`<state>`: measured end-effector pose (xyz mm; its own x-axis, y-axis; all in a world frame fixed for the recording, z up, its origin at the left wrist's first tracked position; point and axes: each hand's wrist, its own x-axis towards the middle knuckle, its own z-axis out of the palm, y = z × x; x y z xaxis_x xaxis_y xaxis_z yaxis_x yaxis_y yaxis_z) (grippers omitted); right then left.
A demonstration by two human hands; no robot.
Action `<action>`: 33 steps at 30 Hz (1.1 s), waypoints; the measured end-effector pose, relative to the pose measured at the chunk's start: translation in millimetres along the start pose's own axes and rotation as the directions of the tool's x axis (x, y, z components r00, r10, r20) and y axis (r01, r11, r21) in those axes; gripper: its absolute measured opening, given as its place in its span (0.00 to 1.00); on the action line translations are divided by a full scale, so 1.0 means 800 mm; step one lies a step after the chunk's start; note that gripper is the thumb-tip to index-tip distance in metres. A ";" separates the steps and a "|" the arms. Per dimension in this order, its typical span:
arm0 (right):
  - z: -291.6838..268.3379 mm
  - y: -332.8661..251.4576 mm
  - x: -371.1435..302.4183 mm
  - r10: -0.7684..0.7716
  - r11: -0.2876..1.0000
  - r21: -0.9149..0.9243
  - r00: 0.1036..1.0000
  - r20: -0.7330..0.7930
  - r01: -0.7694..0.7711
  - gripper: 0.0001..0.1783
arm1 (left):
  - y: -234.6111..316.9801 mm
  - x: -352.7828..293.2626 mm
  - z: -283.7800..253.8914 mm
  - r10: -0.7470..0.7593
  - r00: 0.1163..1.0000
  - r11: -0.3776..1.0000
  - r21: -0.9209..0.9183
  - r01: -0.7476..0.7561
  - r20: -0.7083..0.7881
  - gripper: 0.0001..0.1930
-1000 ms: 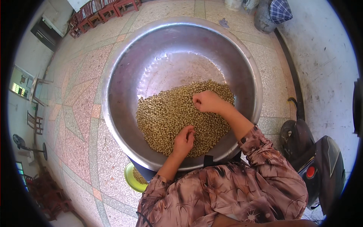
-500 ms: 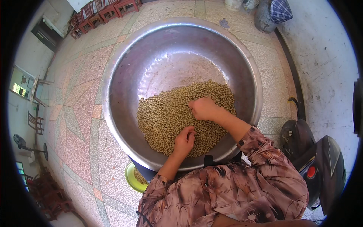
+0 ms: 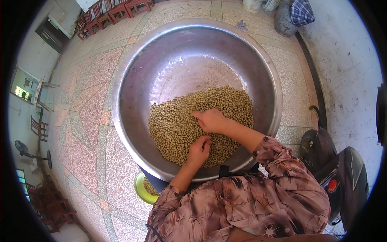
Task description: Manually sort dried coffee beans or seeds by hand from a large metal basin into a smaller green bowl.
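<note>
A wide metal basin [image 3: 133, 133] holds a heap of small, greenish-tan beans [image 3: 173, 129], spread over its near half. Over the middle of the heap is my right hand [image 3: 211, 120], its thumb and forefinger pinched together at the beans' surface. Anything between those fingertips is too small to make out. Nearer to me, my left hand [image 3: 199, 151] hovers low over the beans with its fingers curled in. Whatever it may hold is hidden inside the fingers.
A green bowl [image 3: 139, 186] with more beans stands below the basin's left side. To the right is a dark scooter [image 3: 342, 177] by the white wall [image 3: 338, 64]. Red wooden chairs [image 3: 117, 12] line the far left, and a fan [image 3: 21, 147] stands at left.
My right hand has moved a little left across the heap, its fingertips now over beans farther left. My left hand has shifted slightly to the right, fingers still curled.
</note>
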<state>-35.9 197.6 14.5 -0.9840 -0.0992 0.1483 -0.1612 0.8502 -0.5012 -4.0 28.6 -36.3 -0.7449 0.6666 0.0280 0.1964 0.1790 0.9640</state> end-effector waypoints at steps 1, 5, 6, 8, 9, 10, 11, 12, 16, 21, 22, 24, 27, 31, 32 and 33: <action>0.001 -0.001 0.001 -0.005 1.000 0.008 1.000 0.010 0.004 0.17 | 0.000 0.000 0.000 -0.001 1.000 1.000 0.006 0.001 -0.001 0.11; 0.004 0.001 0.006 -0.018 1.000 -0.006 0.999 0.030 0.018 0.18 | 0.003 0.000 0.001 0.011 1.000 0.999 0.030 -0.011 -0.008 0.10; 0.003 0.001 0.006 -0.016 1.000 -0.006 1.000 0.026 0.016 0.16 | 0.004 0.000 0.001 0.012 1.000 0.999 0.030 -0.011 -0.008 0.10; 0.003 -0.001 0.008 -0.015 1.000 -0.005 1.000 0.021 0.015 0.15 | 0.005 -0.001 0.000 -0.006 1.000 0.999 0.039 0.006 -0.001 0.10; 0.001 -0.004 0.009 0.014 0.999 -0.030 0.998 0.056 -0.012 0.14 | 0.006 0.000 0.000 -0.004 1.000 0.999 0.040 0.004 0.002 0.10; 0.000 -0.006 0.010 0.043 0.998 -0.056 0.995 0.090 -0.038 0.12 | 0.008 0.001 -0.001 -0.027 1.000 0.999 0.043 0.027 0.004 0.10; 0.001 -0.006 0.011 0.046 0.998 -0.057 0.995 0.087 -0.041 0.12 | 0.010 0.002 -0.001 -0.049 0.999 0.998 0.046 0.049 0.006 0.11; 0.004 -0.008 0.012 0.042 0.997 -0.068 0.995 0.086 -0.036 0.11 | 0.012 0.002 -0.002 -0.049 0.999 0.998 0.049 0.048 0.008 0.11; 0.009 -0.004 0.011 0.014 0.999 -0.052 0.998 0.061 -0.010 0.10 | 0.018 0.003 -0.005 -0.084 0.996 0.996 0.003 0.084 0.015 0.10; 0.005 0.002 0.005 0.010 0.990 0.142 0.998 -0.054 -0.002 0.08 | 0.030 0.011 -0.010 -0.269 0.958 0.903 -0.321 0.287 0.102 0.11; 0.002 0.000 0.003 0.030 0.967 0.254 0.996 -0.089 -0.006 0.08 | 0.040 0.015 -0.019 -0.410 0.905 0.771 -0.486 0.411 0.114 0.10; -0.007 -0.013 0.002 -0.035 0.936 0.348 0.998 -0.048 0.049 0.08 | 0.039 0.022 -0.036 -0.533 0.831 0.598 -0.624 0.503 0.160 0.10; -0.028 -0.027 -0.005 -0.109 0.891 0.441 0.994 -0.013 0.104 0.07 | 0.034 0.026 -0.054 -0.598 0.743 0.188 -0.848 0.495 0.301 0.12; -0.038 -0.006 0.001 0.054 0.950 0.311 0.972 -0.227 0.020 0.08 | 0.023 0.026 -0.056 -0.555 0.730 0.181 -0.799 0.573 0.398 0.12; -0.043 0.004 0.003 0.055 0.951 0.309 0.971 -0.232 0.020 0.08 | 0.021 0.026 -0.056 -0.524 0.739 0.187 -0.790 0.584 0.423 0.11; -0.047 0.017 0.005 0.118 0.977 0.206 0.937 -0.329 -0.051 0.08 | 0.019 0.026 -0.055 -0.493 0.746 0.190 -0.782 0.593 0.446 0.11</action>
<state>-39.2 228.1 40.7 -0.9159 0.1778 0.3599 -0.1229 0.7294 -0.6730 -44.4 13.3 -9.8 -0.3684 0.7322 -0.5728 -0.9033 -0.1362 0.4068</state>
